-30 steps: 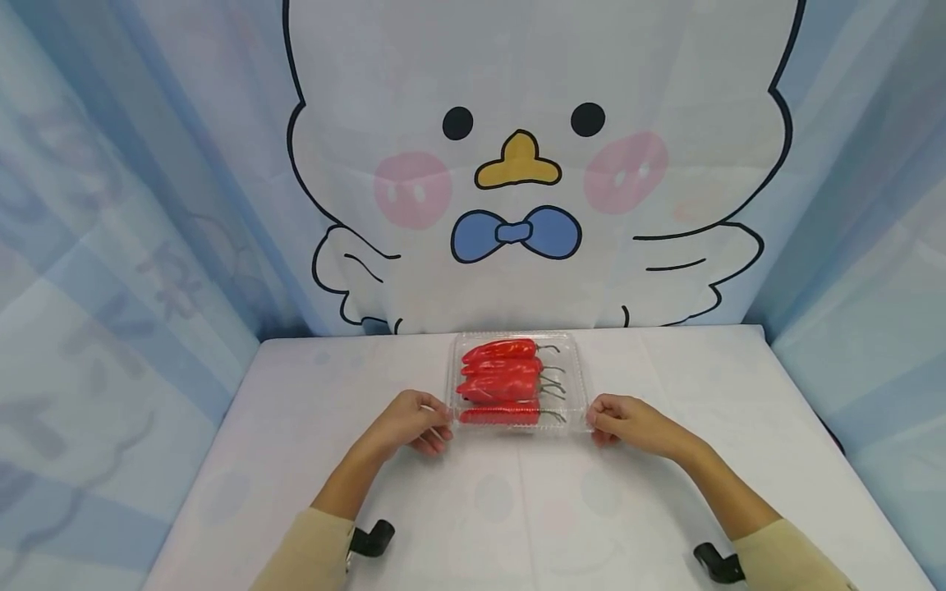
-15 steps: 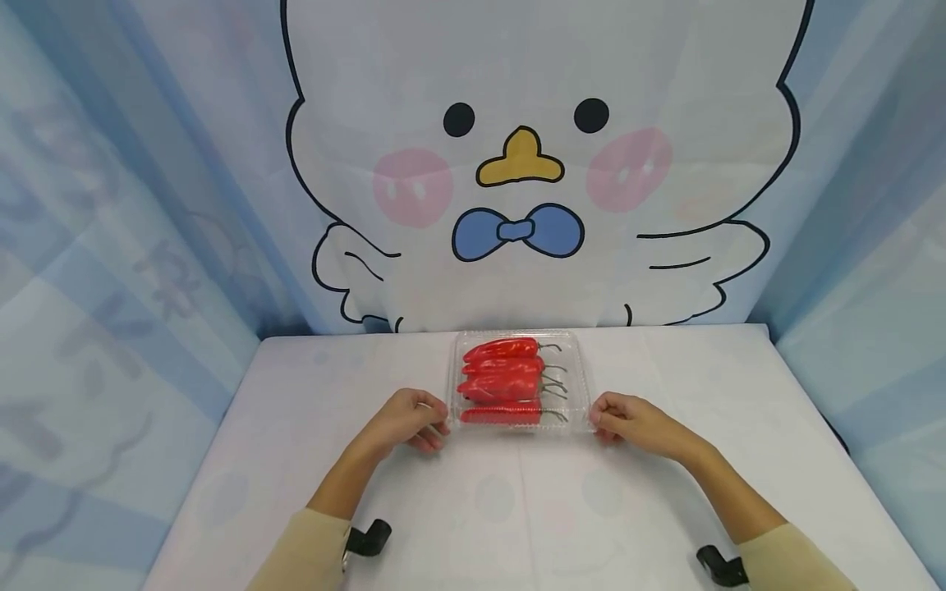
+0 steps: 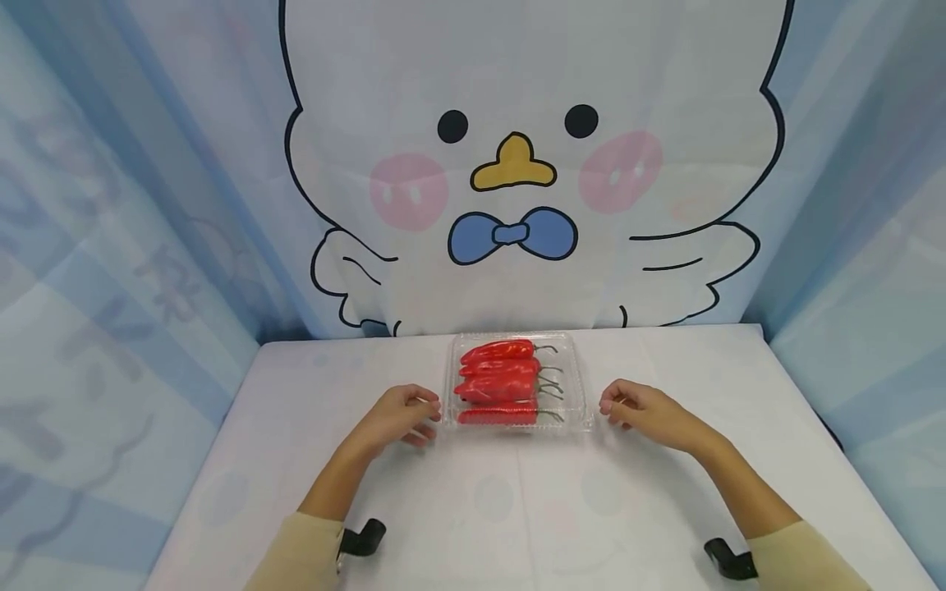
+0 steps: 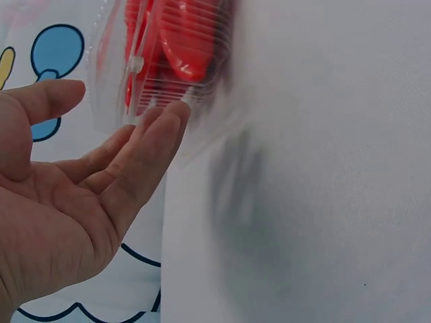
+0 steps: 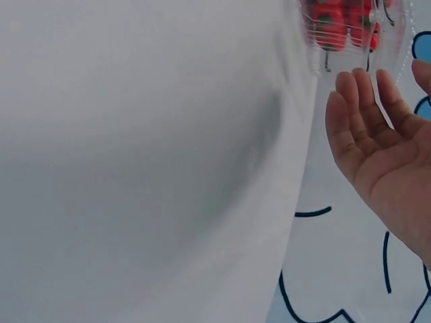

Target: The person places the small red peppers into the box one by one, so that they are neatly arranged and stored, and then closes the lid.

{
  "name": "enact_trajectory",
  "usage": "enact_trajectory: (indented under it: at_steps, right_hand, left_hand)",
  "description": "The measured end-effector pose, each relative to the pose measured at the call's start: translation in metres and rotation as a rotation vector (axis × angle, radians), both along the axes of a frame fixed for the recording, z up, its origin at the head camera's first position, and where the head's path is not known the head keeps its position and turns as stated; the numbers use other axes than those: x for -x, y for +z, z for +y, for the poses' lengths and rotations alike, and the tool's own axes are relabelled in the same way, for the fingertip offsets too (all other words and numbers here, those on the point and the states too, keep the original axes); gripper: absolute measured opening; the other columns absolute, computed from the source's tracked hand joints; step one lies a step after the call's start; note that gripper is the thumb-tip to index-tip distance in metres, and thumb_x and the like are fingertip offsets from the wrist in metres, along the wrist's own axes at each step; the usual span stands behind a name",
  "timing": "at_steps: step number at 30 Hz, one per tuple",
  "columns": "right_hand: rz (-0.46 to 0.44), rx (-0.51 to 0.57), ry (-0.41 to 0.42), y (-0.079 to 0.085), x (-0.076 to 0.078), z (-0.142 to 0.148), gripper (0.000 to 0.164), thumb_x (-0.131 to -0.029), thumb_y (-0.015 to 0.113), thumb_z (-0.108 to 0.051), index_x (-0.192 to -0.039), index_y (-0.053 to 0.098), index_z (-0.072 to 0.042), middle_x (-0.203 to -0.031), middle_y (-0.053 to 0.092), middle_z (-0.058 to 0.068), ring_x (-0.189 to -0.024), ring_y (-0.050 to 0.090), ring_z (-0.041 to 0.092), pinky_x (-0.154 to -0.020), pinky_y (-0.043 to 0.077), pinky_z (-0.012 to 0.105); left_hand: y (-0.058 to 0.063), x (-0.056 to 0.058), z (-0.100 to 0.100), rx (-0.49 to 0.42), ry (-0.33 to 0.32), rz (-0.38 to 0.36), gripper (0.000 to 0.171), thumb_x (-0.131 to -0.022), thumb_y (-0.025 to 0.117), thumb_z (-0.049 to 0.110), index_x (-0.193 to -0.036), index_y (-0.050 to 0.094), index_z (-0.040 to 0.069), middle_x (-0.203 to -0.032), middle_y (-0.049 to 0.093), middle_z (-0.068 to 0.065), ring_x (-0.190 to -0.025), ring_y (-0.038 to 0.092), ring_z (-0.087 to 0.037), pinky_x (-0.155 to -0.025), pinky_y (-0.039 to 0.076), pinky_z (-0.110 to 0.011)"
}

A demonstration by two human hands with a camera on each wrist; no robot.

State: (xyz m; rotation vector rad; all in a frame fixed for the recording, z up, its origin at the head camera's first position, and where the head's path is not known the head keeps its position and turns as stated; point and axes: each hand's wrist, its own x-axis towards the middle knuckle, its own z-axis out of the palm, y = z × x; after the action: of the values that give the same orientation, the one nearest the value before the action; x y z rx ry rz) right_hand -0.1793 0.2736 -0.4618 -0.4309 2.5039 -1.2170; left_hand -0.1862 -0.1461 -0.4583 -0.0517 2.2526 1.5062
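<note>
A clear plastic clamshell box [image 3: 580, 386] sits near the back edge of the table, its lid over several red chili peppers [image 3: 497, 387] with green stems toward the right. At the box's left side is my left hand [image 3: 402, 415]; in the left wrist view its fingers [image 4: 151, 151] stretch out and thumb and fingers stand apart, with nothing between them. Whether its fingertips touch the box is hard to tell. My right hand [image 3: 643, 412] is a short way off the box's right side. Relaxed, gently bent fingers [image 5: 345, 134] hold nothing in the right wrist view.
A white cloth covers the table [image 3: 517, 525]. Right behind the box hangs a curtain [image 3: 517, 287] with a cartoon chick print. Blue curtains [image 3: 111, 328] also close in both sides. Black mounts [image 3: 362, 538] stick out from the sleeves.
Both hands have let go of the box's front corners. The right hand has drawn away to the right, and the left slightly to the left. The box stays in place.
</note>
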Motion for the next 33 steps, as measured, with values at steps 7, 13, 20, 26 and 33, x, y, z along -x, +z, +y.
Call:
enact_trajectory:
  at_steps: [7,13,20,26,33]
  right_hand:
    - [0.065,-0.062,-0.057,0.013,0.000,0.007,0.025,-0.105,0.060,-0.030,-0.114,0.063,-0.007,-0.107,0.069,0.014,-0.098,0.066,0.030,-0.082,0.060,0.030]
    - [0.178,-0.125,-0.109,0.029,0.000,0.010,0.028,-0.106,0.059,-0.029,-0.120,0.063,-0.005,-0.117,0.069,0.015,-0.112,0.064,0.032,-0.096,0.059,0.051]
    - [0.325,-0.159,-0.188,0.043,0.001,0.014,0.036,-0.107,0.056,-0.029,-0.131,0.059,-0.002,-0.131,0.065,0.020,-0.122,0.062,0.044,-0.100,0.055,0.062]
    - [0.467,-0.225,-0.214,0.057,0.002,0.012,0.039,-0.107,0.057,-0.025,-0.136,0.056,0.000,-0.139,0.059,0.025,-0.130,0.054,0.047,-0.104,0.048,0.070]
    - [0.636,-0.355,-0.214,0.067,0.006,0.005,0.045,-0.103,0.063,-0.022,-0.140,0.054,0.002,-0.145,0.054,0.025,-0.135,0.049,0.046,-0.109,0.044,0.068]
  left_hand:
    - [0.010,0.000,-0.007,0.042,-0.001,0.061,0.036,-0.103,0.060,0.020,-0.131,0.060,-0.002,-0.117,0.071,-0.016,-0.098,0.073,-0.034,-0.080,0.066,-0.039]
    - [0.020,-0.001,-0.015,0.106,-0.008,0.174,0.043,-0.103,0.062,0.023,-0.137,0.057,-0.003,-0.122,0.069,-0.017,-0.105,0.070,-0.029,-0.087,0.064,-0.041]
    - [0.034,-0.005,-0.017,0.233,0.002,0.262,0.049,-0.103,0.062,0.032,-0.144,0.055,0.005,-0.136,0.064,-0.014,-0.123,0.064,-0.032,-0.100,0.059,-0.048]
    - [0.047,-0.006,-0.021,0.274,0.007,0.335,0.053,-0.103,0.062,0.036,-0.146,0.053,0.008,-0.148,0.057,-0.015,-0.134,0.057,-0.037,-0.105,0.055,-0.054]
    - [0.059,-0.006,-0.020,0.345,-0.021,0.466,0.061,-0.103,0.063,0.036,-0.152,0.046,0.003,-0.156,0.048,-0.020,-0.141,0.050,-0.041,-0.112,0.048,-0.057]
